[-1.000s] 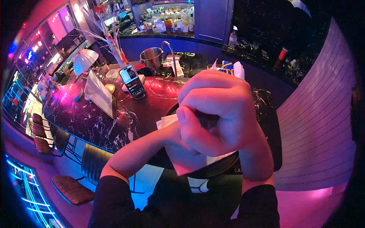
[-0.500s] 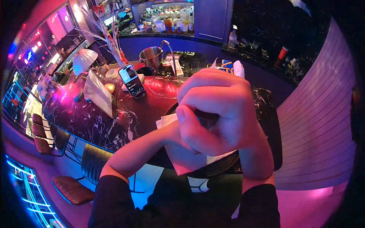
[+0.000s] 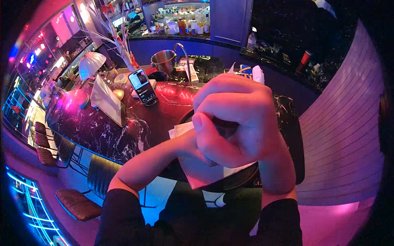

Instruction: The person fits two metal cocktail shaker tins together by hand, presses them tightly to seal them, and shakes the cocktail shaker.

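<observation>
My right hand (image 3: 238, 119) is raised close to the camera, its fingers curled round into a loose fist. A dark gap shows inside the curl, and what it holds, if anything, I cannot make out. Behind it is my left hand (image 3: 195, 149), mostly hidden, with only the wrist side showing and its fingers out of sight. Below both hands, a pale cloth or sheet of paper (image 3: 199, 174) lies over a dark round tray (image 3: 242, 182).
A lit phone (image 3: 141, 86) leans on a stand on the marble counter (image 3: 111, 137). Left of it are a folded menu-like board (image 3: 106, 98) and a ribbed lamp (image 3: 92, 65). A metal bucket (image 3: 163, 60) and tap (image 3: 186, 59) stand behind. Stools (image 3: 78, 204) line the left.
My right hand has shifted very slightly to the right. Everything else looks the same.
</observation>
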Tool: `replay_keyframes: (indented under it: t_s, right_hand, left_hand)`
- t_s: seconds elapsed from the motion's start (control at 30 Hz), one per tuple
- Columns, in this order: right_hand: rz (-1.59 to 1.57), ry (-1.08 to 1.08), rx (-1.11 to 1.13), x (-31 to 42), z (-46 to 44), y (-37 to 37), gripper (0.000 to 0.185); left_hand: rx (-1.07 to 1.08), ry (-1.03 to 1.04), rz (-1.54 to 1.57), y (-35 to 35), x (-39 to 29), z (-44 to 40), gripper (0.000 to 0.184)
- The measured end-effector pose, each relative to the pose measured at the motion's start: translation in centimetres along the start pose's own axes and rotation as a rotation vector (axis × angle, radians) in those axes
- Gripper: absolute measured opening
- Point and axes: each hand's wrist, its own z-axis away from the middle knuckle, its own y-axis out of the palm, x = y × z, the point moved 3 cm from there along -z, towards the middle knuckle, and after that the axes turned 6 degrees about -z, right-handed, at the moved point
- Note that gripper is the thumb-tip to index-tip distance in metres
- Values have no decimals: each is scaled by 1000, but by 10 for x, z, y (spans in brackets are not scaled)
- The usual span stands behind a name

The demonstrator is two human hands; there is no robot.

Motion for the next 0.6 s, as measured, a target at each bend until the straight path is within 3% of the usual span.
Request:
replay_keyframes:
  t_s: [0.07, 0.17, 0.27, 0.47, 0.6]
  right_hand:
    - [0, -5, -3, 0, 0, 1, 9]
    - [-3, -16, -12, -1, 0, 1, 9]
    - [4, -19, 2, -1, 0, 0, 9]
    - [-5, -15, -16, 0, 0, 0, 9]
    - [4, 5, 1, 0, 0, -1, 9]
  left_hand:
    - [-64, 23, 15, 0, -4, -2, 76]
    - [22, -38, -23, -1, -16, 0, 80]
    - [-69, -118, 43, 2, -7, -1, 82]
    - [-43, 17, 30, 1, 1, -1, 82]
    - [-68, -114, 61, 3, -24, -7, 82]
